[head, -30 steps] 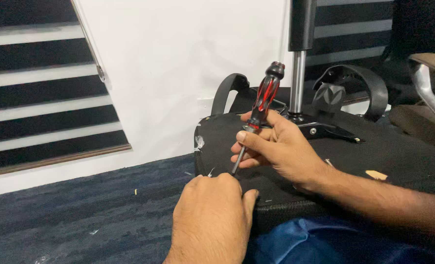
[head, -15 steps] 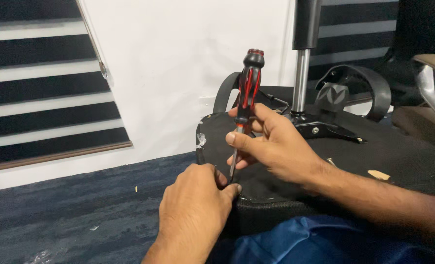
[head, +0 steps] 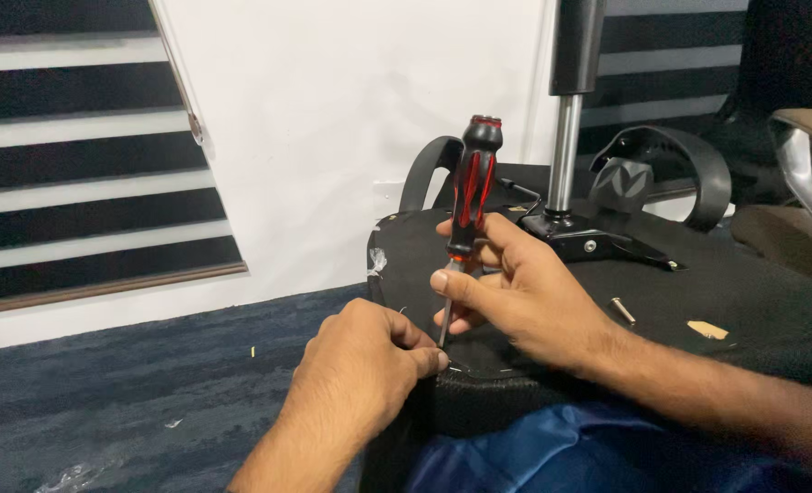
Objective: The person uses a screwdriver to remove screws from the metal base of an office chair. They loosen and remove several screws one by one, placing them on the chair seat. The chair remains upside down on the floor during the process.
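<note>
So over on the left it's just the black-and-white striped window blind (head: 86,155) and the dark blue carpet floor (head: 150,402) with a few scraps on it, nothing in play there.

Your left hand (head: 365,370) has slid in closer since a second ago and is now curled shut, pinching the edge of the black fabric underside of the upturned chair seat (head: 698,283), right where the tool tip lands. What exactly is between your fingertips is hidden, so can't tell if it's a staple or just fabric.

Your right hand (head: 520,292) is wrapped around the lower handle and shaft of the red-and-black screwdriver (head: 470,192). A second ago the handle leaned off to the right; now it stands nearly upright with the tip down at the seat's front edge, touching the spot your left hand is pinching. Reads to me like you've gone from lining up to actually digging in at that edge.

Further right: the chrome gas-lift column (head: 564,155) stands up from the seat, a loose screw (head: 622,310) lies on the fabric, and a tan scrap (head: 706,329) sits beyond it. No containers anywhere in view.
</note>
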